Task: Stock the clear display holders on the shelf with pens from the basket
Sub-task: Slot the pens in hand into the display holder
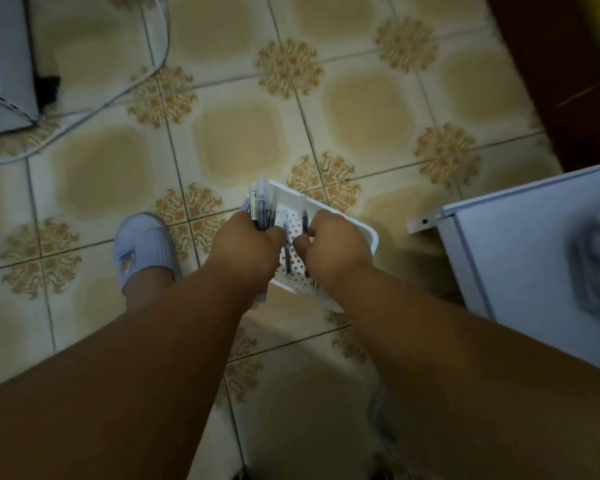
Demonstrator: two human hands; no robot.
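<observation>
A white perforated basket (340, 216) rests on the tiled floor straight below me. My left hand (245, 245) grips a bundle of dark pens (262, 213) standing up at the basket's left end. Over the basket's middle, my right hand (336, 251) pinches a single dark pen (305, 220) between thumb and fingers. A few more dark pens (286, 258) lie on the basket's dotted bottom between my hands. No shelf holders are in view.
A white cabinet (534, 258) stands at the right, with a blurred grey thing on top. At the top left sits a white appliance (4, 81) with a cable (101, 105) trailing across the floor. A dark wooden panel (551, 81) fills the top right. My slippered foot (142, 251) stands left of the basket.
</observation>
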